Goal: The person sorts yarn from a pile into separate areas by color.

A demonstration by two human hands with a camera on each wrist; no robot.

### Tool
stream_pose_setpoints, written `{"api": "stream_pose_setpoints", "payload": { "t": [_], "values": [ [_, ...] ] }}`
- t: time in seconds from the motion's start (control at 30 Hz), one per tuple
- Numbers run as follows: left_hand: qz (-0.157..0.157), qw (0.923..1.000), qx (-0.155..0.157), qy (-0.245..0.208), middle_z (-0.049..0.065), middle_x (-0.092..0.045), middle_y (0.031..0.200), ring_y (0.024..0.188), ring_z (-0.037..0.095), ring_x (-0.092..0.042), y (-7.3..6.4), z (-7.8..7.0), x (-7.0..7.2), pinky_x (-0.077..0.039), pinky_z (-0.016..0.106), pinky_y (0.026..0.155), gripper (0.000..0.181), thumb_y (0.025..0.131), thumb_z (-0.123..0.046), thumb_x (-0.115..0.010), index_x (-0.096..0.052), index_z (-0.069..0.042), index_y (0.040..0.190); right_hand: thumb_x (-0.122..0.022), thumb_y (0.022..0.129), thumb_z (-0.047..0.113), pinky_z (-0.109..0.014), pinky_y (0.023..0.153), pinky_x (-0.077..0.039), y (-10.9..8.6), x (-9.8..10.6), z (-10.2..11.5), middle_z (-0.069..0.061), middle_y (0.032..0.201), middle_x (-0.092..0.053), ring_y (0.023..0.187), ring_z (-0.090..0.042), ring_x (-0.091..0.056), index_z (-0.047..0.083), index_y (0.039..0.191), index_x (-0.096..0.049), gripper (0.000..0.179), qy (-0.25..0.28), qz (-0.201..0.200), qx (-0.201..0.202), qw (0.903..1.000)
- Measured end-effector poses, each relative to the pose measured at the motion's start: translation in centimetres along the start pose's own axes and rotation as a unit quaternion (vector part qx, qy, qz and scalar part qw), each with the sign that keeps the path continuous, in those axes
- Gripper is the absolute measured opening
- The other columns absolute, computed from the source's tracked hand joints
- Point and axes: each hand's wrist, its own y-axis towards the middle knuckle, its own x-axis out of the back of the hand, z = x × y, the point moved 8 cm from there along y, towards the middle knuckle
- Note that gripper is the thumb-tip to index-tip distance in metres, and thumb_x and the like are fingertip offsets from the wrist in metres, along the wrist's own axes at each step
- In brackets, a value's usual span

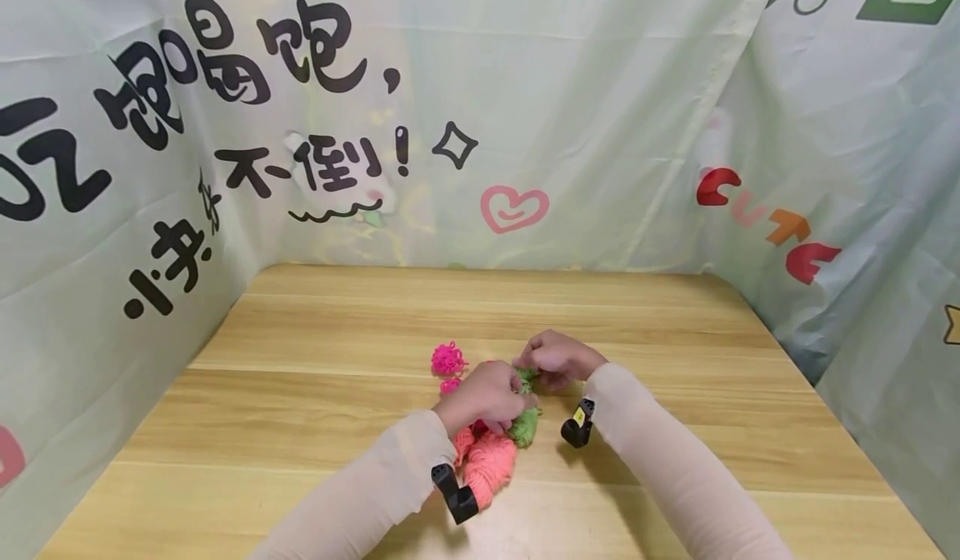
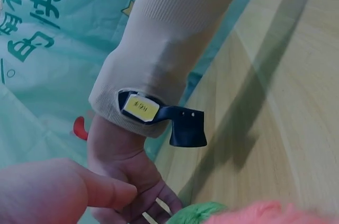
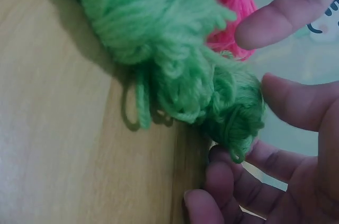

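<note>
In the head view my right hand is at the far end of the green yarn. The right wrist view shows its thumb and fingers curled about the looped end of a darker green yarn bundle, which lies against a lighter green skein. My left hand hovers over the yarn pile, fingers loosely extended beside the green and pink yarn. Part of the pile is hidden under it. A coral skein lies on the near side, below the left wrist.
Beyond the left hand, a bright pink yarn clump sits on the wooden table, with a smaller pink piece nearer. Black wrist cameras stick out from both cuffs. Printed cloth hangs behind the table and along its sides.
</note>
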Motion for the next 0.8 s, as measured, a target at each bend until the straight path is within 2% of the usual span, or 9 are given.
{"api": "stream_pose_setpoints", "payload": {
  "t": [0.13,0.27,0.33,0.4,0.5,0.57,0.67,0.8],
  "values": [
    [-0.007,0.9994,-0.009,0.033,0.004,-0.058,0.068,0.051,0.015,-0.06,0.1,-0.3,-0.1,-0.051,0.026,0.046,0.023,0.091,-0.026,-0.069,-0.064,-0.003,0.087,-0.066,0.091,0.017,-0.025,0.045,-0.041,0.0,-0.1,0.1,0.0,0.061,-0.043,0.048,-0.011,-0.037,0.004,0.096,-0.066,0.014,-0.001,0.006,0.003,1.0],
    [-0.014,0.9957,-0.026,0.088,0.004,-0.056,0.066,0.054,0.013,-0.055,0.2,-0.8,-0.2,-0.045,0.025,0.047,0.025,0.09,-0.028,-0.068,-0.064,-0.004,0.081,-0.064,0.092,0.016,-0.025,0.047,-0.044,0.0,0.0,0.2,0.0,0.062,-0.045,0.048,-0.01,-0.039,0.003,0.095,-0.068,0.014,-0.011,0.004,0.005,0.9999],
    [-0.017,0.9924,-0.037,0.116,0.004,-0.06,0.073,0.063,0.015,-0.056,0.3,-1.0,-0.3,-0.046,0.026,0.052,0.024,0.088,-0.028,-0.07,-0.066,-0.005,0.084,-0.064,0.093,0.017,-0.025,0.048,-0.044,-0.1,0.1,0.3,-0.001,0.061,-0.045,0.049,-0.011,-0.04,0.003,0.091,-0.069,0.015,-0.015,0.007,0.006,0.9998],
    [-0.02,0.9893,-0.044,0.138,0.005,-0.065,0.086,0.078,0.018,-0.059,0.3,-1.3,-0.3,-0.049,0.028,0.062,0.024,0.087,-0.028,-0.072,-0.069,-0.005,0.094,-0.063,0.094,0.017,-0.025,0.049,-0.045,-0.1,0.2,0.2,-0.001,0.061,-0.046,0.049,-0.011,-0.041,0.003,0.086,-0.069,0.018,-0.017,0.011,0.007,0.9998],
    [-0.019,0.9869,-0.049,0.152,0.006,-0.067,0.106,0.101,0.024,-0.06,0.4,-1.5,-0.5,-0.052,0.032,0.078,0.034,0.085,-0.027,-0.074,-0.069,-0.006,0.11,-0.063,0.095,0.018,-0.025,0.051,-0.046,0.0,0.2,0.2,-0.001,0.06,-0.046,0.051,-0.012,-0.042,0.004,0.079,-0.068,0.022,-0.02,0.018,0.011,0.9996],
    [-0.017,0.9855,-0.05,0.161,0.006,-0.067,0.11,0.108,0.026,-0.059,0.4,-1.4,-0.7,-0.052,0.034,0.084,0.036,0.085,-0.028,-0.074,-0.069,-0.006,0.113,-0.063,0.095,0.016,-0.026,0.053,-0.048,0.0,0.1,0.1,-0.001,0.062,-0.05,0.053,-0.012,-0.045,0.004,0.077,-0.067,0.022,-0.02,0.02,0.014,0.9995],
    [-0.017,0.984,-0.054,0.169,0.006,-0.068,0.109,0.109,0.027,-0.059,0.3,-1.3,-1.0,-0.051,0.034,0.084,0.035,0.084,-0.028,-0.074,-0.07,-0.007,0.112,-0.064,0.094,0.014,-0.027,0.057,-0.05,0.1,0.0,-0.1,-0.002,0.069,-0.058,0.057,-0.013,-0.049,0.003,0.078,-0.068,0.019,-0.016,0.017,0.017,0.9996],
    [-0.019,0.9845,-0.063,0.162,0.004,-0.068,0.104,0.093,0.02,-0.06,0.3,-1.5,-1.1,-0.051,0.029,0.073,0.03,0.082,-0.025,-0.076,-0.072,-0.008,0.107,-0.064,0.093,0.012,-0.026,0.058,-0.05,0.1,0.3,0.0,-0.004,0.078,-0.066,0.058,-0.013,-0.05,0.002,0.077,-0.069,0.019,-0.01,0.016,0.025,0.9995]
  ]
}}
